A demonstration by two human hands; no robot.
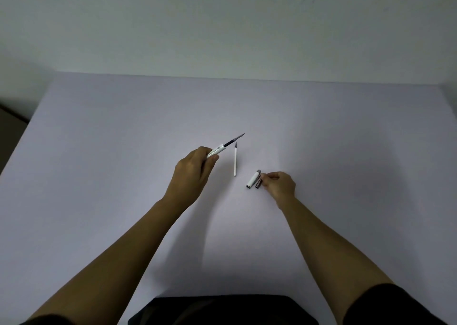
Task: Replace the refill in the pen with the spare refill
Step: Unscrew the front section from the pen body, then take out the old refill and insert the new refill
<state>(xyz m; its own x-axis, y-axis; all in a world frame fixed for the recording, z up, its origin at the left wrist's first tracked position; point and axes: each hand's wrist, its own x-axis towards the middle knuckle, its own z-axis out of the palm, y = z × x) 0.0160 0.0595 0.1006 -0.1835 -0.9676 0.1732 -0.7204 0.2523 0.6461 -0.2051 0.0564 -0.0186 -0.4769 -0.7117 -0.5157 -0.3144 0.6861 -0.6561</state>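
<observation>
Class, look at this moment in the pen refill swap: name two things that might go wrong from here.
1. The refill sticks out of the pen barrel held tilted by the left hand; it may slide out.
2. The right hand fingers a small dark piece beside the cap on the table; both round parts could roll away.

No text, label, brand or number can be read anywhere. The white pen barrel [216, 151], held in the left hand [191, 174], carries small dark print near its open end, but it is too tiny and blurred to make out. The cap [253, 179] and spare refill [235, 162] show no markings
</observation>
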